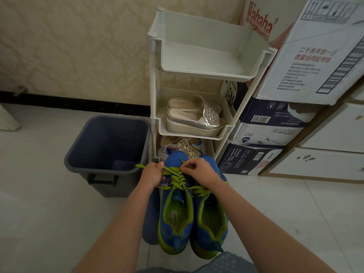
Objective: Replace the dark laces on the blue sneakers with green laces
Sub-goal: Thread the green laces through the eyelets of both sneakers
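Two blue sneakers with green lining stand side by side on the floor, toes pointing away from me. The left sneaker (175, 211) has a green lace (177, 178) crossed through its eyelets. My left hand (150, 173) grips one end of this lace, which sticks out to the left. My right hand (199, 170) pinches the other end above the toe. The right sneaker (210, 219) also shows green lace near its tongue, partly hidden by my right wrist. No dark laces are visible.
A dark blue bin (107, 152) stands open to the left of the shoes. Just behind them is a white plastic shoe rack (197, 75) holding silver slippers (194, 117). Stacked cardboard boxes (275, 125) fill the right side. The floor is pale tile.
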A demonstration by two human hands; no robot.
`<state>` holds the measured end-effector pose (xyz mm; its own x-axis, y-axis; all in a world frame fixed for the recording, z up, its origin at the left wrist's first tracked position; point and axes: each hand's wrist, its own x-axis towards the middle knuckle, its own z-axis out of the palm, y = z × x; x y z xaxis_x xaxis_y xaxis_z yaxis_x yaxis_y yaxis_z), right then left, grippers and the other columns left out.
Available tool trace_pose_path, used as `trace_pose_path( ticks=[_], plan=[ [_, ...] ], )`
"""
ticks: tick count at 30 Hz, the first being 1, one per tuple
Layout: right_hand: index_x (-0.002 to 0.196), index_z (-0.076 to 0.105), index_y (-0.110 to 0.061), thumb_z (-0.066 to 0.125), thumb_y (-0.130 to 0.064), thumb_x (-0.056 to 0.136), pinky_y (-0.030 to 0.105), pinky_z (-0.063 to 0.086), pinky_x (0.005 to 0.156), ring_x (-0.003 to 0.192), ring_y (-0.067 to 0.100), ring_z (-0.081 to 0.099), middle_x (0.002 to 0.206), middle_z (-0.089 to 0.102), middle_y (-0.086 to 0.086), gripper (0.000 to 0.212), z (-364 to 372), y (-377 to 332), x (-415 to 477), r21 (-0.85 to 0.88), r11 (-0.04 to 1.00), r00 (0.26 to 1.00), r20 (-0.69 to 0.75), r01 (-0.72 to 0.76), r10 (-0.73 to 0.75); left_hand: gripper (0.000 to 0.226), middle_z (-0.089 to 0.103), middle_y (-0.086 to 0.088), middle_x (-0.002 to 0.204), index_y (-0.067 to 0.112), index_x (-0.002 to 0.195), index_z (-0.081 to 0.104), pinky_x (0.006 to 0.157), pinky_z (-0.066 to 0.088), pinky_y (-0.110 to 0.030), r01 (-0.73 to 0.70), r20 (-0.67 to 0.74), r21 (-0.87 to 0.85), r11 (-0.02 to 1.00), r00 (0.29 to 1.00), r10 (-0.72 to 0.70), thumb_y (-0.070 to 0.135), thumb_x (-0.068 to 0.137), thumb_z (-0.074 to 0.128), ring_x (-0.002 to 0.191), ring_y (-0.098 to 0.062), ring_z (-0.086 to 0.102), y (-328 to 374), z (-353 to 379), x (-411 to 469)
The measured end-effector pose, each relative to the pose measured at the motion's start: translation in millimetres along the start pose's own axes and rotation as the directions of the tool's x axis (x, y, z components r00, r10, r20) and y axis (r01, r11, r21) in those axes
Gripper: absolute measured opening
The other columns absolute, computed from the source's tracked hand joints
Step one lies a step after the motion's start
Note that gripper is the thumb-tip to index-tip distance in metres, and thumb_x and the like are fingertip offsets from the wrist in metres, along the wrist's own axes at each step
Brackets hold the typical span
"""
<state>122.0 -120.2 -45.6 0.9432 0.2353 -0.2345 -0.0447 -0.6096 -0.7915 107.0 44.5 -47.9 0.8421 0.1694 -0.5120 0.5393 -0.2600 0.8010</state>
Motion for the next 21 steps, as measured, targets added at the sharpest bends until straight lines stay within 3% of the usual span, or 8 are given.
trace_pose_path(
  ticks=[6, 10, 13, 15, 18, 21],
  plan=[
    [0.097, 0.073, -0.009, 0.062, -0.011, 0.091, 0.000, 0.036, 0.065, 0.077, -0.003, 0.049, 0.091, 0.058, -0.012, 0.013, -8, -5, 8, -0.072, 0.995, 0.995, -0.074, 0.065, -0.070, 0.025, 0.057, -0.007, 0.088, 0.005, 0.096, 0.052, 0.052, 0.037, -0.027, -0.029, -0.013, -0.012, 1.000, 1.000, 0.029, 0.028, 0.101, 0.043, 0.060, -0.013, 0.050, -3, 1, -3],
    [0.090, 0.072, -0.013, 0.067, -0.013, 0.087, 0.020, 0.040, 0.086, 0.094, 0.011, 0.054, 0.110, 0.061, 0.006, 0.006, -4, -1, 14, -0.182, 0.980, 0.997, 0.020, 0.080, -0.078, 0.029, 0.053, -0.003, 0.072, 0.005, 0.095, 0.054, 0.060, 0.039, -0.029, -0.047, -0.030, 0.038, 0.998, 0.998, 0.048, 0.030, 0.101, 0.040, 0.060, -0.014, 0.049, -4, -6, -2],
    [0.085, 0.070, -0.014, 0.069, -0.011, 0.084, 0.023, 0.041, 0.086, 0.097, 0.014, 0.055, 0.109, 0.060, 0.007, 0.003, -4, -2, 16, -0.181, 0.981, 0.996, 0.052, 0.075, -0.067, 0.033, 0.050, -0.005, 0.066, 0.003, 0.098, 0.058, 0.062, 0.038, -0.028, -0.028, -0.056, 0.059, 0.998, 0.998, 0.032, 0.028, 0.103, 0.036, 0.058, -0.015, 0.047, -7, -7, 0],
    [0.085, 0.067, -0.011, 0.066, -0.009, 0.087, 0.019, 0.043, 0.080, 0.089, 0.013, 0.056, 0.097, 0.060, 0.004, 0.003, -7, -5, 16, -0.129, 0.991, 0.998, 0.060, 0.044, -0.036, 0.037, 0.055, -0.010, 0.070, 0.001, 0.107, 0.063, 0.057, 0.037, -0.029, -0.045, -0.062, 0.045, 0.998, 0.997, 0.048, 0.025, 0.103, 0.035, 0.058, -0.018, 0.047, -7, -6, 0],
    [0.089, 0.058, -0.005, 0.049, -0.013, 0.098, 0.014, 0.040, 0.058, 0.064, 0.008, 0.049, 0.072, 0.058, 0.002, 0.015, -7, -6, 13, 0.024, 0.993, 0.987, 0.113, -0.115, 0.111, 0.035, 0.065, -0.022, 0.102, 0.008, 0.099, 0.066, 0.075, 0.046, -0.039, -0.080, -0.072, 0.029, 0.996, 0.994, 0.082, 0.022, 0.103, 0.035, 0.080, -0.033, 0.055, -6, -2, -1],
    [0.091, 0.050, -0.006, 0.036, -0.013, 0.103, 0.014, 0.034, 0.051, 0.058, 0.008, 0.040, 0.073, 0.056, 0.006, 0.020, -9, -1, 12, 0.237, 0.945, 0.970, 0.143, -0.226, 0.197, 0.028, 0.066, -0.014, 0.111, 0.015, 0.091, 0.064, 0.087, 0.047, -0.041, -0.102, -0.117, 0.028, 0.994, 0.988, 0.104, 0.018, 0.101, 0.038, 0.103, -0.035, 0.058, -8, -1, 0]
  ],
)
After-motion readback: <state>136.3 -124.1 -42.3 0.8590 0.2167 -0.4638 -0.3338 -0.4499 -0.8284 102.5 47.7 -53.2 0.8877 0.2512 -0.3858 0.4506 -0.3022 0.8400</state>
